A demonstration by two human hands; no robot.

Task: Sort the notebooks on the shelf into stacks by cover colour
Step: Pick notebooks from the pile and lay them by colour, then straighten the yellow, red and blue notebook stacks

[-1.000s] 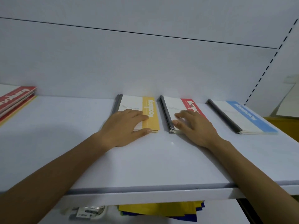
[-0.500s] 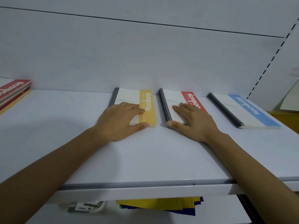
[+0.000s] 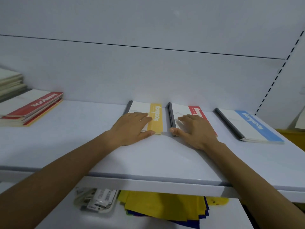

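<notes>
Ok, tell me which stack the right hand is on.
The red stack in the middle, under the right hand; the left hand rests on the yellow stack, and the blue stack lies untouched.

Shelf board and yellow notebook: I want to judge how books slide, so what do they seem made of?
Shelf board: smooth white painted metal or laminate, unclear which; faint sheen suggests a slick finish. Yellow notebook: probably matte card cover, thin layered edges.
</notes>
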